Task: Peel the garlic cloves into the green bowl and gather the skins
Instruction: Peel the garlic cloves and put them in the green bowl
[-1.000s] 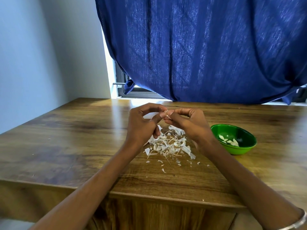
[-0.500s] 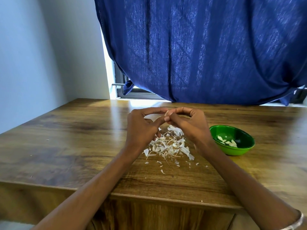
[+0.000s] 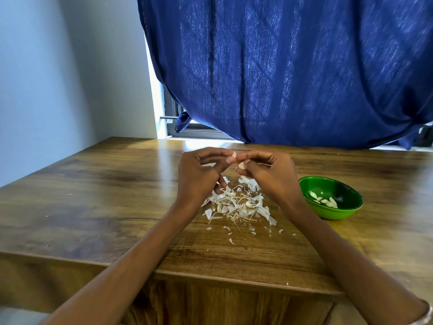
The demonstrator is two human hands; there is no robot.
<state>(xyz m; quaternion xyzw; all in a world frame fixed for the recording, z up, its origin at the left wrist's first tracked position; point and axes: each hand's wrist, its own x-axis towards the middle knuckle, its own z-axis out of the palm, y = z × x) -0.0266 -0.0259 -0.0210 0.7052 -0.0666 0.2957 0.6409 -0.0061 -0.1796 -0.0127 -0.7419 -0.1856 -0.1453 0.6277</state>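
1. Both hands are raised above the pile of skins (image 3: 239,205), fingertips nearly meeting.
2. Left hand (image 3: 201,174) pinches a small pale flake of skin (image 3: 233,154) between thumb and forefinger; its lower fingers curl down toward the pile.
3. Right hand (image 3: 269,172) grips a garlic clove (image 3: 242,165), a smooth, cream, rounded piece held between thumb and curled fingers.
4. Papery white skins and thin straw-like stems lie in a loose, ragged pile on the tabletop (image 3: 105,207), directly under the hands, with smaller flakes scattered on the near side of the pile.
5. Right of the pile and well apart from it sits the green bowl (image 3: 346,207), round, glossy and shallow, holding several peeled cloves (image 3: 324,200), pale and crescent-shaped, lying on its floor.
6. Wood of the tabletop is brown with dark streaked grain and a faint sheen; its near edge drops to a panel of the same grain.
7. Beyond the pile, a dark blue curtain (image 3: 281,78) of coarse woven cloth hangs in soft folds, and a plain pale wall (image 3: 58,78) stands to its left.
8. A thin metal bangle (image 3: 425,319) circles the right wrist.
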